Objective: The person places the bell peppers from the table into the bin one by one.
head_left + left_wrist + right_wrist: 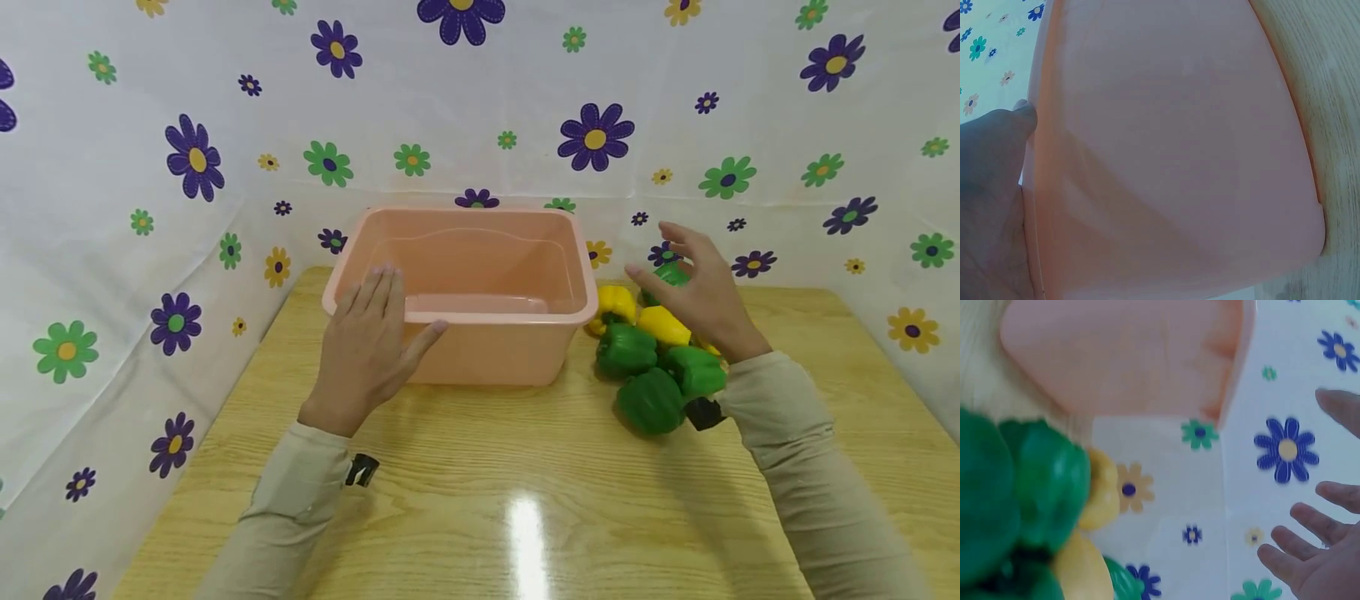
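Observation:
A pink plastic tub (487, 354) stands at the back of the table. My left hand (363, 354) lies over its near rim toward the left, fingers straight and reaching over the opening. In the left wrist view, the thumb (1019, 119) is at the rim. To the right of the tub is a cluster of bell peppers: green ones, such as the front green bell pepper (651, 402), and yellow ones, such as the back yellow bell pepper (617, 304). Over the cluster my right hand (708, 296) hovers with nothing in it; the right wrist view shows its fingers (1319, 525) spread apart.
The wooden table (450, 500) runs up to a white cloth (510, 100) printed with flowers at the back and sides. A black strap piece (705, 412) shows under the right sleeve, close beside the green peppers.

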Action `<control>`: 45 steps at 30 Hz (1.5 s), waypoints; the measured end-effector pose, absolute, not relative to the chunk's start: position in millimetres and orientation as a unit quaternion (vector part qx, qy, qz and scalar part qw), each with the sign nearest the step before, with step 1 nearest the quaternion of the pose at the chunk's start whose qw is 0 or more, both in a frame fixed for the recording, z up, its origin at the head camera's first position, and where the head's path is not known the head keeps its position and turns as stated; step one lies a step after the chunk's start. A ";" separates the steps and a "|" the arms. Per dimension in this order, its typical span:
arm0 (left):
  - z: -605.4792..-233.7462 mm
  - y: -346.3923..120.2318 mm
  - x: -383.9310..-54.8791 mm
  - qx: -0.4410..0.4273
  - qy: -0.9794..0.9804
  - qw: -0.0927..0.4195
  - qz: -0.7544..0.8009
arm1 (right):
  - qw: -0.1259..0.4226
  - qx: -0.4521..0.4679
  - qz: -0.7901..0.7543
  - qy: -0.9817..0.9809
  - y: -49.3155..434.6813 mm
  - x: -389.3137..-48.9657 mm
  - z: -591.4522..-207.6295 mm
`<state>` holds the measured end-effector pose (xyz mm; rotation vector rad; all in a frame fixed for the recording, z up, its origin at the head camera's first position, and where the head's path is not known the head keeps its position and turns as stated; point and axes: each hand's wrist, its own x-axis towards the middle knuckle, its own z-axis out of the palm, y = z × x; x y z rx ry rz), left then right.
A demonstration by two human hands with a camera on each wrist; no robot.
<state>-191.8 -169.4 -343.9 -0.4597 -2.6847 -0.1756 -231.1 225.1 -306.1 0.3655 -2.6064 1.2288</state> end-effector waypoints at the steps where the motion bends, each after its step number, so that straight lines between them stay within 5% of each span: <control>1: -343.9 -169.2 -191.7 -0.165 -0.963 0.202 -0.064 | 0.126 0.120 0.417 -0.892 229.6 -233.0 -305.1; 15: -344.4 -169.2 -191.2 -0.167 -0.962 0.206 -0.061 | 0.173 0.014 0.333 -0.927 290.8 -249.6 -319.1; 45: -347.3 -168.9 -192.8 -0.170 -0.960 0.213 -0.062 | 0.008 -0.085 0.331 -0.940 338.4 -248.2 -403.8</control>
